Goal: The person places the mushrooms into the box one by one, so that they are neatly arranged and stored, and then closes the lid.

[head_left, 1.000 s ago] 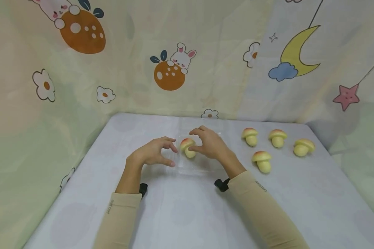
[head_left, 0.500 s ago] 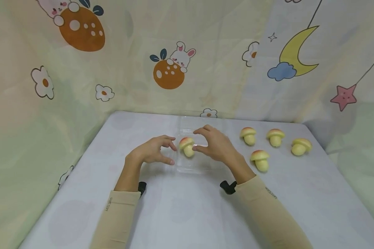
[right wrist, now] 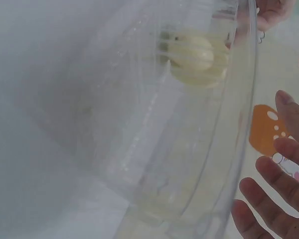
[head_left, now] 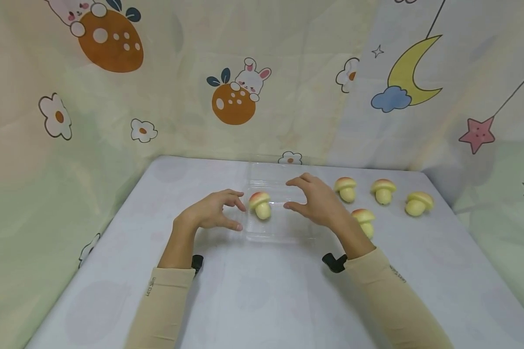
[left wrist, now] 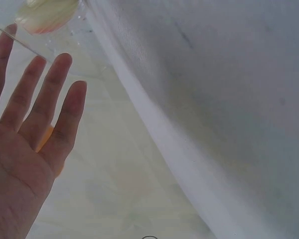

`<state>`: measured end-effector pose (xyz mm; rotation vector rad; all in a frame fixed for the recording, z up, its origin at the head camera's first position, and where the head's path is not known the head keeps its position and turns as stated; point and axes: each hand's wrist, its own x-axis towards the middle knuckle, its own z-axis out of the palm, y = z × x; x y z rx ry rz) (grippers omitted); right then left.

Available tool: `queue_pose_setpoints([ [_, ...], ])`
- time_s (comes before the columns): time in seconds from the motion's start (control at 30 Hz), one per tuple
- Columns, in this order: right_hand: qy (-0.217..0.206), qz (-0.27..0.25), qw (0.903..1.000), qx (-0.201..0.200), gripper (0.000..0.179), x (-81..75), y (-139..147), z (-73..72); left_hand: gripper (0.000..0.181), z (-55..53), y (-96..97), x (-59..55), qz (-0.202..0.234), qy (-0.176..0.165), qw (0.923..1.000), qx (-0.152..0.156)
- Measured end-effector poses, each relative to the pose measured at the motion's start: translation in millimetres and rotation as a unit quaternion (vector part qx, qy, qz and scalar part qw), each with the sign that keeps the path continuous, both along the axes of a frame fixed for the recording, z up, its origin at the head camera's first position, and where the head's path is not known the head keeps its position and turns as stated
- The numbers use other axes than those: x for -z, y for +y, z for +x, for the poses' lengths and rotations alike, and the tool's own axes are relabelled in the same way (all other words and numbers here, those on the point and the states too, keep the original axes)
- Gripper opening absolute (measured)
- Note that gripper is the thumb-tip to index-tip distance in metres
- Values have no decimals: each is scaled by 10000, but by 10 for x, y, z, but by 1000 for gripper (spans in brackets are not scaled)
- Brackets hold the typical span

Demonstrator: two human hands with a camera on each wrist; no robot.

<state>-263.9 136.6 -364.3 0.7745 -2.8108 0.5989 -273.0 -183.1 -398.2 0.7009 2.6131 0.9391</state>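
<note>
One mushroom-shaped piece (head_left: pixel 260 205) sits inside the transparent container (head_left: pixel 288 227), toward its left end; the walls, I judge, stop it rolling away. Left hand (head_left: pixel 209 211): fingers spread at the left rim, holding nothing, probably guarding that side; contact I can't confirm. Right hand (head_left: pixel 319 201): fingers loosely parted near the container's right side, gripping nothing. Four more pieces (head_left: pixel 383 190) sit further right. I read most room on the near side of the bench (head_left: pixel 253 300).

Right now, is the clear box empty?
No: one yellow mushroom lies inside the clear box, seen through its wall in the right wrist view.
</note>
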Motion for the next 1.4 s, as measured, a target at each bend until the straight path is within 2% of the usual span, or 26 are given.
queue_pose_setpoints([
  [0.2, -111, -261, 9994, 209, 56, 18, 198, 1, 51, 1, 4, -14, -7, -10, 10000, 11],
  [0.53, -109, -220, 9982, 545, 55, 84, 507, 19, 51, 0, 4, -18, -30, -11, 10000, 9],
  [0.97, 197, -192, 9980, 565, 53, 190, 890, 83, 51, 3, 18, -16, -24, -25, 10000, 10],
  [1.2, -24, -204, 9965, 807, 52, 205, 1083, 150, 52, -13, 24, -20, -73, 67, 9999, 87],
  [1.4, -413, 11, 9945, 962, 64, 232, 1183, 190, 52, -10, 17, -8, -46, 10, 10000, 36],
])
